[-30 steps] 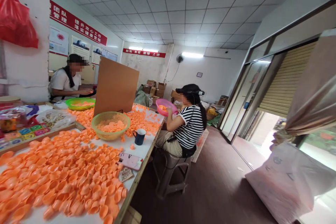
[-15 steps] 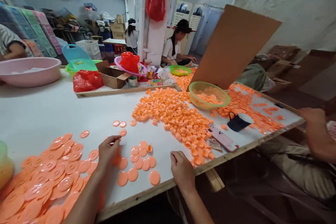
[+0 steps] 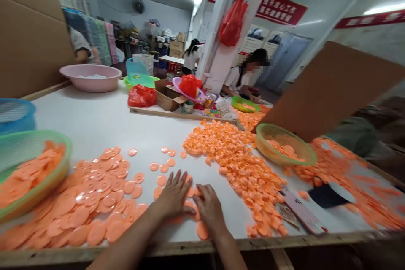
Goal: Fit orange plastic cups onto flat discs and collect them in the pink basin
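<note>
My left hand [image 3: 172,196] lies palm down with its fingers spread, over several flat orange plastic discs [image 3: 202,230] on the white table. Close beside it on the right, my right hand [image 3: 211,211] reaches in with its fingers stretched towards the same discs, touching some of them; its fingertips are partly blurred. Discs under both palms are hidden. To the left spreads a large heap of orange discs [image 3: 95,194]. On the right is a long pile of small orange cup-shaped pieces [image 3: 234,156]. A few single discs [image 3: 154,166] lie beyond my left fingertips.
A green basket [image 3: 65,164] holding orange pieces stands at the left, a yellow-green basket [image 3: 308,156] at the right. A phone [image 3: 302,211] and a dark cup-like object [image 3: 327,195] lie near the right edge. Cardboard [image 3: 335,88] leans behind. A co-worker [image 3: 243,78] sits across.
The view has swung left. My left hand has gone from pinched fingers to spread flat, and my right hand has moved from the table edge to beside it, its curled fingers now stretched.
</note>
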Action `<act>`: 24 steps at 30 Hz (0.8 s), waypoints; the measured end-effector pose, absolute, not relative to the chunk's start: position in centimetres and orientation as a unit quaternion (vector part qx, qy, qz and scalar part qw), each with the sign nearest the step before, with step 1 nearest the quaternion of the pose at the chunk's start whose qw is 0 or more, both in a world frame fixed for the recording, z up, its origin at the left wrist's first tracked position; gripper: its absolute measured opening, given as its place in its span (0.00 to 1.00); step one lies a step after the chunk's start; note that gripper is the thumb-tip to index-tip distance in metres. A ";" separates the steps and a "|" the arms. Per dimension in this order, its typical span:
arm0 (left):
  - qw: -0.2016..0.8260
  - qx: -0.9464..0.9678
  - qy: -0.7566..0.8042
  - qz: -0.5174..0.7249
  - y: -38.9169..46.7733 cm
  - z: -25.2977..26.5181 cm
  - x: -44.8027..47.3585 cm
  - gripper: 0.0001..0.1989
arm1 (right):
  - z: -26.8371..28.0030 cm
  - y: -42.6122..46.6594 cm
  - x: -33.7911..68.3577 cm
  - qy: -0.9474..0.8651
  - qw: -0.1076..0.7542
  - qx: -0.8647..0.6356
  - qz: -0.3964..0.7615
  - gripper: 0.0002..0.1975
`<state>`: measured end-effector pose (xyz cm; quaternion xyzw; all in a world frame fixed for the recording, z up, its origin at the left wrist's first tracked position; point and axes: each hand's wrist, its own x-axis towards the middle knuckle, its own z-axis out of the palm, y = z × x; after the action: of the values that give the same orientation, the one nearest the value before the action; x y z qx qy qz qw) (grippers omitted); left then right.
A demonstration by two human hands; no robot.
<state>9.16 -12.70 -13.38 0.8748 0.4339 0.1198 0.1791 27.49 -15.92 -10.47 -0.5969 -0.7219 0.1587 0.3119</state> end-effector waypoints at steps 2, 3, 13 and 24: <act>0.189 0.868 0.438 0.136 -13.1 -13.2 9.0 0.55 | -11.2 -15.7 27.8 -0.702 0.328 -0.610 0.165 0.15; 0.195 0.866 0.437 0.147 -13.2 -13.0 9.0 0.56 | -11.6 -15.5 28.1 -0.692 0.335 -0.617 0.168 0.16; 0.044 0.655 0.737 0.160 -13.9 -8.0 -5.7 0.33 | -12.9 -14.9 29.5 -0.717 0.331 -0.595 0.148 0.18; -0.013 0.645 0.764 -0.013 -12.6 -11.7 -9.6 0.38 | -10.9 -15.8 28.1 -0.773 0.233 -0.567 0.160 0.18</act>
<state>-9.62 -12.57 -11.74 0.6451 0.7639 -0.0126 -0.0132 28.11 -15.80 -10.95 -0.5673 -0.7733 0.1604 0.2333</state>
